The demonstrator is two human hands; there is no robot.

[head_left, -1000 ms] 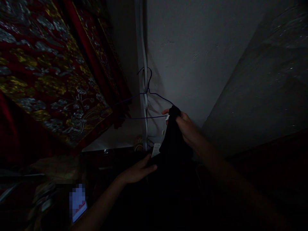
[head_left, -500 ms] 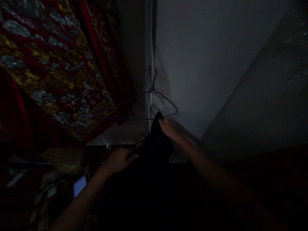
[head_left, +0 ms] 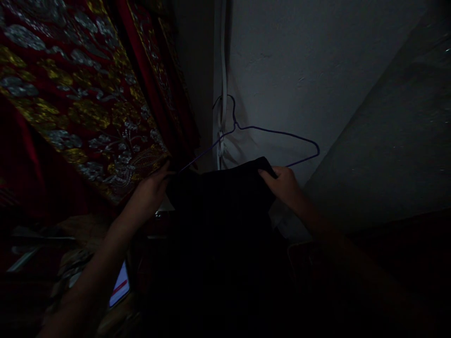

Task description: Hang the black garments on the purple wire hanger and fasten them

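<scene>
A black garment [head_left: 221, 206] hangs spread between my two hands in a dim corner. My left hand [head_left: 150, 192] is closed on its left upper corner, close to the left end of a thin purple wire hanger [head_left: 275, 134]. My right hand [head_left: 283, 185] is closed on the garment's right upper corner, just under the hanger's right arm. The hanger's hook sits on a white cord [head_left: 222, 94] that runs down the wall corner. The garment's top edge lies along the hanger's bottom wire, which it hides.
A red cloth with gold and silver embroidery [head_left: 81, 103] hangs at the left, next to my left hand. A pale wall [head_left: 299, 70] fills the back. A lit phone screen [head_left: 120, 286] lies low at the left among dark clutter. A dark slanted panel [head_left: 398, 141] stands at the right.
The garment was bunched in my right hand; now both hands have risen and pulled it wide. The hanger has swung so its right arm points further right.
</scene>
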